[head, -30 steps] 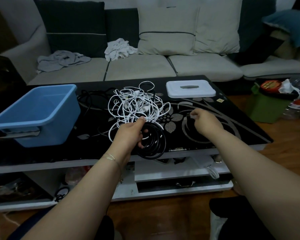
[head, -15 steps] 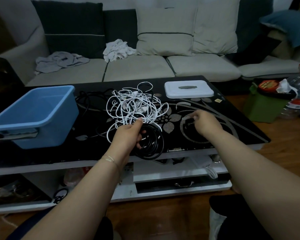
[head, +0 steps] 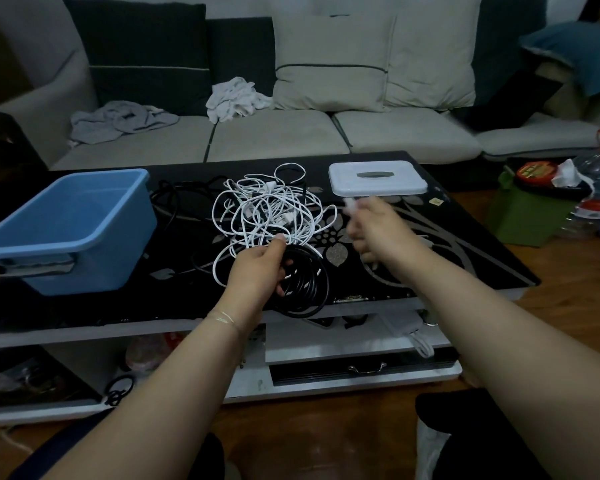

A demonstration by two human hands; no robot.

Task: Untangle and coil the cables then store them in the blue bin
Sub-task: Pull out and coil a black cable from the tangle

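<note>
While the left hand (head: 257,271) grips the black coil (head: 303,284), the blurred right hand (head: 374,226), grip unclear, should feed slack evenly.

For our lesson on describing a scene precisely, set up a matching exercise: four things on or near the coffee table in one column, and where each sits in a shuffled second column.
Things
1. blue bin
2. black cable coil
3. white cable tangle
4. white lid

Places
A. far right part of the tabletop, lying flat
B. left end of the table, nothing seen inside
C. middle of the tabletop, loose loops
D. held in the left hand at the table's near edge

Pairs: 1-B, 2-D, 3-C, 4-A
</note>
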